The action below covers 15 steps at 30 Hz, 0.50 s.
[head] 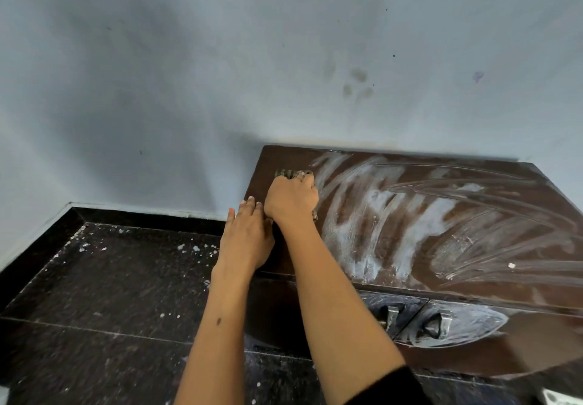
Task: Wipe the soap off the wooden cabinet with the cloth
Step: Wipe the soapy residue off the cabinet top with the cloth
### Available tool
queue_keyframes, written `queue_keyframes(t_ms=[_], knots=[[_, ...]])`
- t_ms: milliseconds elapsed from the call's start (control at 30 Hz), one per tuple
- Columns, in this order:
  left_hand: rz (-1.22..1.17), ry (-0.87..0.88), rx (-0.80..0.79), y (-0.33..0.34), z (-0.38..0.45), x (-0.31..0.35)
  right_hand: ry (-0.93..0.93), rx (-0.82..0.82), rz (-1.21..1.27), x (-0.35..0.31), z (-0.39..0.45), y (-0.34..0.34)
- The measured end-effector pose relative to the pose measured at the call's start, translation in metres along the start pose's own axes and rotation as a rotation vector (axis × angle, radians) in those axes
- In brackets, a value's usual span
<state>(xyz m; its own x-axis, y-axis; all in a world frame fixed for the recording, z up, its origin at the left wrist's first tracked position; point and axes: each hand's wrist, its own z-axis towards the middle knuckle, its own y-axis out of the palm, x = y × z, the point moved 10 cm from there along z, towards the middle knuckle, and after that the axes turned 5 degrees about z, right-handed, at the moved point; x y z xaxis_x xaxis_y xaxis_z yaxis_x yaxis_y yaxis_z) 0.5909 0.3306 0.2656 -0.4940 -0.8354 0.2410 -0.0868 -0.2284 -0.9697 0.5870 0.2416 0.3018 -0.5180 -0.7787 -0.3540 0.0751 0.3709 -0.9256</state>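
Wiping has barely started: only a dark strip under your hands looks free of soap.

From your head view, your right hand (291, 199) is bunched around the cloth (288, 173) at the far left corner of the wooden cabinet (473, 297); your left hand (247, 240), fingers straight, rests on the left edge just beside it. White soap (378, 212) smears everything rightward, and the drawer fronts (454, 325) below.

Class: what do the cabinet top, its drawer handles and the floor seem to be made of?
Cabinet top: dark brown wood or veneer, smooth, under white soap smears. Drawer handles: shiny grey, likely metal. Floor: dark speckled slabs with joint lines, probably polished stone.
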Motion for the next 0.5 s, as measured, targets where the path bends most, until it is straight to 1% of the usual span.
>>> queue_keyframes(t_ms=[100, 367, 500], knots=[[0.054, 0.010, -0.026, 0.006, 0.003, 0.000, 0.029, -0.041, 0.018, 0.005, -0.005, 0.009], [0.036, -0.028, -0.018, 0.002, 0.001, 0.002, 0.006, 0.035, -0.025, 0.003, 0.012, -0.003], [0.057, -0.019, -0.051, 0.007, 0.004, 0.000, -0.004, -0.013, -0.029, 0.001, 0.005, 0.004]])
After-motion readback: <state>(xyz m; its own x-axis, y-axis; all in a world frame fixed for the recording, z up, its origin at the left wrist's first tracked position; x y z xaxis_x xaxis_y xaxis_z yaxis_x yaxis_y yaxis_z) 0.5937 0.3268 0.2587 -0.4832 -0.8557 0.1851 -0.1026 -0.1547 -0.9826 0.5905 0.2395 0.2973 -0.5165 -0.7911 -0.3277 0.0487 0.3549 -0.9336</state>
